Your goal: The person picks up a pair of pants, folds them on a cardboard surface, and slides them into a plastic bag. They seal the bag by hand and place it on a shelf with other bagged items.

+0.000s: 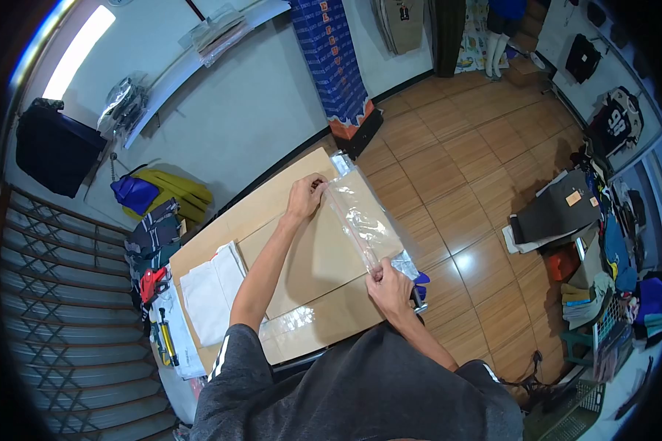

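A clear plastic bag lies across the right end of the cardboard-topped table. My left hand pinches the bag's far corner, fingers closed. Nearer to me, my right hand grips the near corner of the same edge between thumb and fingers. The bag's edge runs straight between the two hands. A folded white cloth lies on the cardboard, left of my left forearm.
Left of the cardboard are a red tool and a yellow-and-black cutter. A blue printed pillar stands beyond the table. Stacked clothes are at the right, a folding metal gate at the left.
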A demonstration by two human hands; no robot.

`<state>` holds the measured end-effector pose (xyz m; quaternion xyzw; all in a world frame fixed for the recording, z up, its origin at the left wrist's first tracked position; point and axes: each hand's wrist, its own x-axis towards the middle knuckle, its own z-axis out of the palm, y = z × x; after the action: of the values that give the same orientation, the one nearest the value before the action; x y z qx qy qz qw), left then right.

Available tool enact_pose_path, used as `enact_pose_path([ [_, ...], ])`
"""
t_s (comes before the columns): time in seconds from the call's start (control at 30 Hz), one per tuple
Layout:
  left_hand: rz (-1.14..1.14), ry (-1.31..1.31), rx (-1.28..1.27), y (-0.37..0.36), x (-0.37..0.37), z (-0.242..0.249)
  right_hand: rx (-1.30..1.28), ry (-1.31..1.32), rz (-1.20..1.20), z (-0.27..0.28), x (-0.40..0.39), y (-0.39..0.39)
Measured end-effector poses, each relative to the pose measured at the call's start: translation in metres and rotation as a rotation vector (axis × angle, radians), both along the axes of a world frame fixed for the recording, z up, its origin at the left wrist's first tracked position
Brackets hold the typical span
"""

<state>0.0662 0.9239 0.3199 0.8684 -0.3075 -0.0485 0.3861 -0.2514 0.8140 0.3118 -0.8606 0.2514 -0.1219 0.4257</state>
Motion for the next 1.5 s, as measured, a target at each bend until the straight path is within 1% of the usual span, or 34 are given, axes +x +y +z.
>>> enact_pose_path([
  [0.03, 0.003, -0.016, 0.003, 0.010, -0.002, -0.001, 0.007, -0.007, 0.002, -0.001, 0.000, 0.010],
  [0.2, 0.003, -0.100, 0.019, 0.072, -0.009, -0.002, -0.033, 0.161, 0.122, -0.005, 0.003, 0.065],
  [0.27, 0.006, -0.166, 0.034, 0.100, -0.012, -0.004, -0.041, 0.154, 0.158, -0.003, 0.004, 0.091],
  [0.33, 0.014, -0.183, 0.037, 0.126, -0.014, -0.005, -0.038, 0.104, 0.198, -0.005, 0.005, 0.116],
  [0.43, 0.029, -0.215, 0.043, 0.162, -0.016, -0.007, -0.074, 0.114, 0.239, -0.010, 0.008, 0.151],
  [0.6, 0.041, -0.251, 0.060, 0.205, -0.022, -0.006, -0.086, 0.093, 0.237, -0.013, 0.008, 0.195],
  [0.73, 0.045, -0.271, 0.065, 0.223, -0.023, -0.007, -0.117, 0.055, 0.180, -0.012, 0.005, 0.217],
  [0.87, 0.048, -0.178, 0.019, 0.247, -0.025, -0.007, -0.178, 0.036, 0.122, -0.014, 0.003, 0.223],
  [0.93, 0.077, -0.254, 0.024, 0.262, -0.039, 0.006, -0.223, 0.043, 0.105, -0.014, 0.004, 0.223],
  [0.97, 0.093, -0.290, 0.030, 0.272, -0.049, 0.015, -0.202, 0.043, 0.101, -0.014, 0.006, 0.222],
  [1.03, 0.118, -0.286, 0.005, 0.295, -0.065, 0.022, -0.157, 0.049, 0.100, -0.012, 0.011, 0.221],
  [1.1, 0.154, -0.306, -0.001, 0.318, -0.080, 0.024, -0.177, 0.005, 0.094, -0.006, 0.019, 0.220],
  [1.2, 0.219, -0.330, 0.040, 0.353, -0.098, 0.016, -0.217, -0.046, 0.115, -0.004, 0.038, 0.218],
  [1.27, 0.250, -0.295, 0.092, 0.373, -0.105, -0.001, -0.266, -0.076, 0.121, -0.007, 0.050, 0.216],
  [1.3, 0.269, -0.327, 0.133, 0.379, -0.107, -0.011, -0.300, -0.096, 0.117, -0.008, 0.057, 0.215],
  [1.37, 0.301, -0.390, 0.219, 0.381, -0.115, -0.030, -0.324, -0.100, 0.137, -0.006, 0.069, 0.213],
  [1.4, 0.299, -0.331, 0.212, 0.381, -0.114, -0.033, -0.314, -0.083, 0.160, -0.005, 0.072, 0.211],
  [1.5, 0.293, -0.350, 0.280, 0.372, -0.118, -0.030, -0.297, -0.061, 0.174, 0.001, 0.081, 0.210],
])
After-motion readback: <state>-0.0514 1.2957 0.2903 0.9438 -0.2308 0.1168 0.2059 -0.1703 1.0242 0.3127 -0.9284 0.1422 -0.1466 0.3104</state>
